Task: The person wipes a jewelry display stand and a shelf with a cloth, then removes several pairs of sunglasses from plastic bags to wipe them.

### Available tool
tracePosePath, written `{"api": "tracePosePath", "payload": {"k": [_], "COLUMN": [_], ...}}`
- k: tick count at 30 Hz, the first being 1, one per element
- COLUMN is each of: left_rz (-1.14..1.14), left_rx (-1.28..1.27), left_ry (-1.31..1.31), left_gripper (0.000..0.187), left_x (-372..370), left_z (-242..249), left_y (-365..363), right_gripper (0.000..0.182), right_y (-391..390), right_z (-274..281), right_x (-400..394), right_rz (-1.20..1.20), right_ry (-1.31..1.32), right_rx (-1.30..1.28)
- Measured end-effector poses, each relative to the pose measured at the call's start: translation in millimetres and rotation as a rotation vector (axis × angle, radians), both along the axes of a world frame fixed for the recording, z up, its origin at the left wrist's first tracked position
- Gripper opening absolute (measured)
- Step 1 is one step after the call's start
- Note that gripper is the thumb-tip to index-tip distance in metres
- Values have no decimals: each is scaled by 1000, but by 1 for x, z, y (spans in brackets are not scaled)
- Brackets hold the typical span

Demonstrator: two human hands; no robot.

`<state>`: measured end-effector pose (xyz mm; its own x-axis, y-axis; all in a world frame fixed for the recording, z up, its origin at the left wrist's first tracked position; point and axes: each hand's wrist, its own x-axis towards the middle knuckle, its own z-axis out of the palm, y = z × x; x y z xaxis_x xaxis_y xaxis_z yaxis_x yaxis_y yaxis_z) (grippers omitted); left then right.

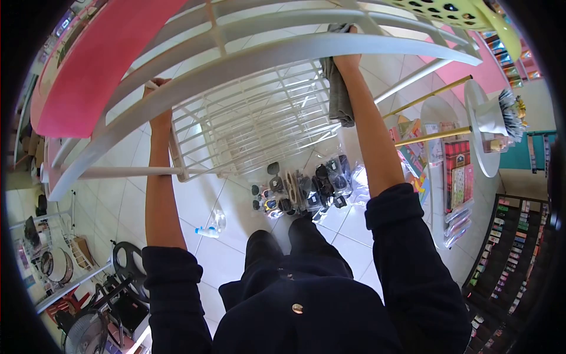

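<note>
A white slatted rack [265, 50] stretches across the upper view, with a white wire-grid shelf [259, 112] showing below its top rails. My left hand [155, 87] reaches through the frame at the left, its fingers curled round a white part of the rack; a rail partly covers it. On the other side, my right hand [349, 58] is closed on a grey cloth [340, 97] that hangs down beside the grid. The cloth lies against the right end of the shelf. Some right-hand fingers are hidden behind the rail.
Bagged sunglasses [312, 187] lie on the tiled floor before my feet, near a small blue-capped bottle [207, 232]. A pink bin [97, 76] and a yellow-green basket [454, 13] sit on the rack. At right stand a gold-legged shelf [433, 138] and a black display [510, 253].
</note>
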<state>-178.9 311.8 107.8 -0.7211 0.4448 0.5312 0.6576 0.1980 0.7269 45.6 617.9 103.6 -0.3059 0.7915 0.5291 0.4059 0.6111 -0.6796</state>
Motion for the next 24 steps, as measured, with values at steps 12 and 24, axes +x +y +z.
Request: {"api": "tracePosePath", "payload": {"k": [12, 24], "left_rz": [52, -157], "left_rx": [-68, -15], "left_ry": [-20, -172], "left_gripper": [11, 13], "left_x": [-17, -28], "left_z": [-5, -6], "left_y": [-2, -6], "right_gripper": [49, 46], "right_y": [-92, -164], "right_z": [-12, 25], "right_x": [3, 130], "right_rz": [303, 729], "right_ry": [-537, 413], "right_rx": [287, -1201]}}
